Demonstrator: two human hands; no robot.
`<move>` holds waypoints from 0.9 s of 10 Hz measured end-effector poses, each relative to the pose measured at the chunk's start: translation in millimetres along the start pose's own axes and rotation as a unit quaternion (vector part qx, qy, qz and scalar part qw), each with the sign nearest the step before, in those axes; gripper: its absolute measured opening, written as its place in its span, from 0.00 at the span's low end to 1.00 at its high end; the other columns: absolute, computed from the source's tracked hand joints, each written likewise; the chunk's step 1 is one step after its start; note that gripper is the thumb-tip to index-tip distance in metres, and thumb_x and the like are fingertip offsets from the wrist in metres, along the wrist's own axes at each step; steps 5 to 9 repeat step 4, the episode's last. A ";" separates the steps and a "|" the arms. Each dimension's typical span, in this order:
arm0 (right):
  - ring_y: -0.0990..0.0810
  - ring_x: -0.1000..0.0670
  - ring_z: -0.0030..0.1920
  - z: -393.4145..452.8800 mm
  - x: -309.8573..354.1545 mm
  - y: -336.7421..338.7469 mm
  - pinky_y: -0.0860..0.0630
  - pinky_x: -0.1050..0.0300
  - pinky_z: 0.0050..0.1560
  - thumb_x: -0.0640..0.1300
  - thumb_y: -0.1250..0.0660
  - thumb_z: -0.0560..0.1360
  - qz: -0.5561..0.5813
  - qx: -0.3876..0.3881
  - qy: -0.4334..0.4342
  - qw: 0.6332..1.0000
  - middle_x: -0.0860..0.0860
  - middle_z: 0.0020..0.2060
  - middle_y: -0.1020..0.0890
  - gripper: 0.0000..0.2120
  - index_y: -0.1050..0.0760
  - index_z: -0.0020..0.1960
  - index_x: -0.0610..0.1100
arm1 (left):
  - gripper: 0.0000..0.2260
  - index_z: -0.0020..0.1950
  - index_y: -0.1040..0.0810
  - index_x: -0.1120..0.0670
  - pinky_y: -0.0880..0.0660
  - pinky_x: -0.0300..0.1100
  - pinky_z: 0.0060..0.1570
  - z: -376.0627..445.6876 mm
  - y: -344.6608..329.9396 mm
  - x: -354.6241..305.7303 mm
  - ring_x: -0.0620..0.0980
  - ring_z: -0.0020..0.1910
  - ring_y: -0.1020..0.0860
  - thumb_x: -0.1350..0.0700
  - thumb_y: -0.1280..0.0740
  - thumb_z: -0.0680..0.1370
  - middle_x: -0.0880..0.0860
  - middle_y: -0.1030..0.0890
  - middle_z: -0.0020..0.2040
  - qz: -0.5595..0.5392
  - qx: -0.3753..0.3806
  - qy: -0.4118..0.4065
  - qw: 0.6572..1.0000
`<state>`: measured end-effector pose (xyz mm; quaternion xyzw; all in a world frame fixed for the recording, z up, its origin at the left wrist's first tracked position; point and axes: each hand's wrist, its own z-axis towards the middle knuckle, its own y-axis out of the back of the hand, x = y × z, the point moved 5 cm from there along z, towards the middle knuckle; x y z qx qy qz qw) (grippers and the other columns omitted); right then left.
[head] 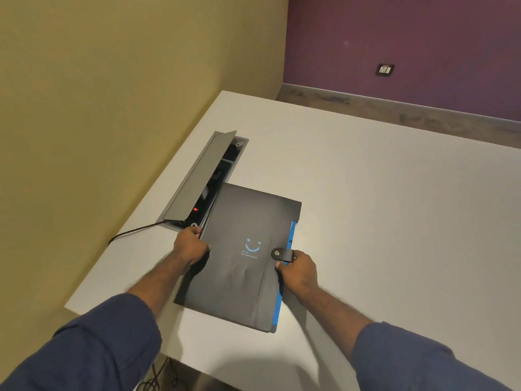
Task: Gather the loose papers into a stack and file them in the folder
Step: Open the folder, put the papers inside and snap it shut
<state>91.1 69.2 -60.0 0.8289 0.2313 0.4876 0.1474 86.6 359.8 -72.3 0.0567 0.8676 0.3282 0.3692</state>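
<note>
A white table (380, 193) stands against a yellow wall (112, 80), purple wall (408, 38) beyond.

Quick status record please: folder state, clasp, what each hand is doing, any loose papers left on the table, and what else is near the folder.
folder: black folder, closed, lying flat on the white table
clasp: strap tab lies over the front cover at the right edge; whether it is snapped cannot be told
left hand: left hand in a grip on the folder's left edge
right hand: right hand holds the right edge at the strap
loose papers: none visible on the table
blue edge: blue inner edge shows along the right side
nearby: open cable box in the table, touching the folder's far left corner
</note>
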 end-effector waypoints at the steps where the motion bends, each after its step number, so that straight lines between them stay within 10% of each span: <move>1: 0.23 0.48 0.42 -0.3 0.6 -6.4 0.30 0.60 0.41 0.39 0.33 0.71 -0.010 0.017 -0.006 1.000 0.52 0.41 0.21 0.05 0.25 0.46 0.45 | 0.29 0.71 0.28 0.62 0.27 0.52 0.67 3.5 -2.0 4.6 0.62 0.65 0.24 0.69 0.26 0.71 0.61 0.22 0.67 0.012 0.002 0.001 1.000; 9: 0.24 0.48 0.41 1.7 -3.0 1.3 0.34 0.64 0.30 0.42 0.32 0.70 -0.063 0.038 0.003 0.997 0.48 0.43 0.22 0.08 0.30 0.44 0.44 | 0.25 0.66 0.23 0.59 0.22 0.53 0.60 -10.8 -7.9 -9.1 0.61 0.59 0.21 0.55 0.24 0.71 0.60 0.20 0.62 0.178 -0.070 -0.071 0.979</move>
